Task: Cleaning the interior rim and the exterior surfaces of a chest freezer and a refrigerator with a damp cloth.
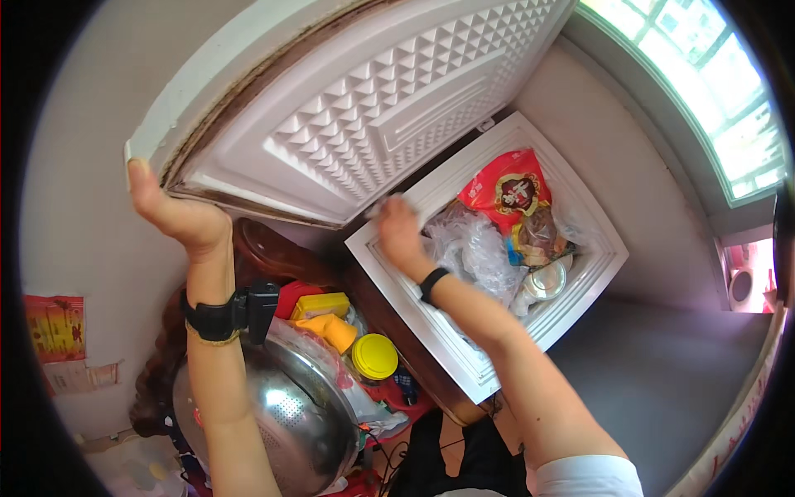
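A white chest freezer (366, 245) stands with its lid (348, 124) raised. My left hand (180, 217) is at the lid's outer edge, its thumb and palm against the rim. Blurred, my right hand (397, 230) is over the freezer's rim near the hinge side, seemingly with something pale at its fingertips; whether it holds a cloth or anything else I cannot tell. Inside the freezer lie clear plastic bags (478, 248), a red printed food bag (509, 186), a bag of brownish food (537, 236) and a round clear container (548, 281).
At the lower left are a perforated steel colander (279, 410), a yellow-lidded jar (374, 356), a yellow box (322, 305) and plastic bags (366, 404), beside carved dark wood furniture (273, 248). A grey surface (658, 373) lies right of the freezer, under a window (714, 74).
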Demonstrator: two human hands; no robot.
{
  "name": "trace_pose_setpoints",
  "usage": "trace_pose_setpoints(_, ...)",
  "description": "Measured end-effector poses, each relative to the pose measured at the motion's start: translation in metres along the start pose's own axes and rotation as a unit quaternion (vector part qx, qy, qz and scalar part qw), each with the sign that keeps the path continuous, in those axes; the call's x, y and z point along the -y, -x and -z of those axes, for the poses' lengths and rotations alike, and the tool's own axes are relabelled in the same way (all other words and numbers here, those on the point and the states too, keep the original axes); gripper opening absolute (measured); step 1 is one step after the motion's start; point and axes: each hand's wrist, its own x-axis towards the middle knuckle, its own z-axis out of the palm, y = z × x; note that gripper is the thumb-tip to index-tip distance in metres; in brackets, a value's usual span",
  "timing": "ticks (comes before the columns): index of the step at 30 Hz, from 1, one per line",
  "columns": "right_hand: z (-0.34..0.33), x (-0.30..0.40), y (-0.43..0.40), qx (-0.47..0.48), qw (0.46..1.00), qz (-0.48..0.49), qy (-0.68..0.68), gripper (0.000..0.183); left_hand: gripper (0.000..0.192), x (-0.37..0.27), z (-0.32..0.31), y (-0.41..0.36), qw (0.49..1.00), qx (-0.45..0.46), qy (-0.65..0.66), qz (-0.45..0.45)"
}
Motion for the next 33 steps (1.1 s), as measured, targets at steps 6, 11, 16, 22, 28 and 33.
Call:
trace_pose_setpoints(6, 0.015, 0.05, 0.017, 0.059, 0.994, 0.038, -0.089, 0.019, 0.052, 0.015, 0.014, -0.004, 0.998, 0.06, 0.0, 0.005)
trace_pose_setpoints(11, 0.025, -0.04, 0.004, 0.127, 0.962, 0.178, -0.166, 0.03, 0.051, 0.014, 0.003, 0.0, 0.998, 0.057, 0.003, 0.0)
trace_pose_setpoints(16, 0.044, -0.114, -0.031, 0.007, 0.991, 0.028, -0.13, 0.035, 0.052, 0.012, 0.007, -0.001, 1.0, 0.023, -0.002, 0.005)
trace_pose_setpoints(22, 0.057, -0.229, -0.092, -0.115, 0.886, -0.394, -0.213, 0.05, 0.054, 0.011, 0.001, 0.001, 1.0, -0.013, -0.007, -0.016)
trace_pose_setpoints(28, 0.03, -0.267, -0.057, -0.154, 0.88, -0.357, -0.272, 0.045, 0.059, 0.0, -0.007, 0.003, 0.998, -0.067, 0.004, 0.016)
trace_pose_setpoints(33, 0.022, -0.293, -0.037, -0.065, 0.902, -0.359, -0.233, 0.04, 0.062, 0.008, -0.008, 0.001, 0.997, -0.072, -0.021, -0.006)
